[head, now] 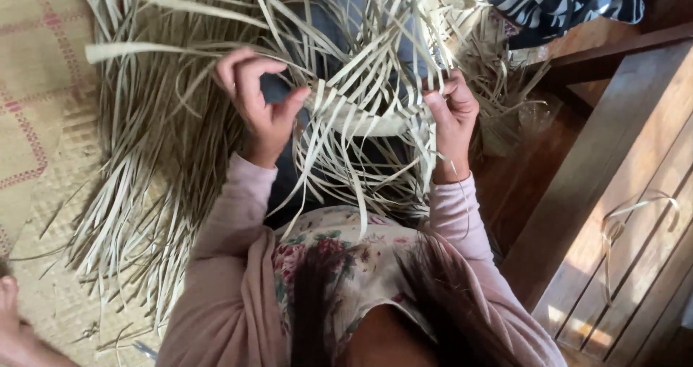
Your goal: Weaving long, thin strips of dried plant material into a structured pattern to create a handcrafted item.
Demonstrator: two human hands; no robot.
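Looking steeply down from head height, one view only, nothing shared with a second. Sitting close over the lap, catching hair and floral top at 6 o'clock. Framing the left hand (260,103) near 11 and the right hand (451,114) near 1. Facing the woven mat (32,85) at 9, the wooden furniture (613,194) at 3.

Left hand (260,100) raised, thumb and forefinger pinched, other fingers curled. Right hand (451,111) upright, fingers closed in a grip. Both forearms lifted.
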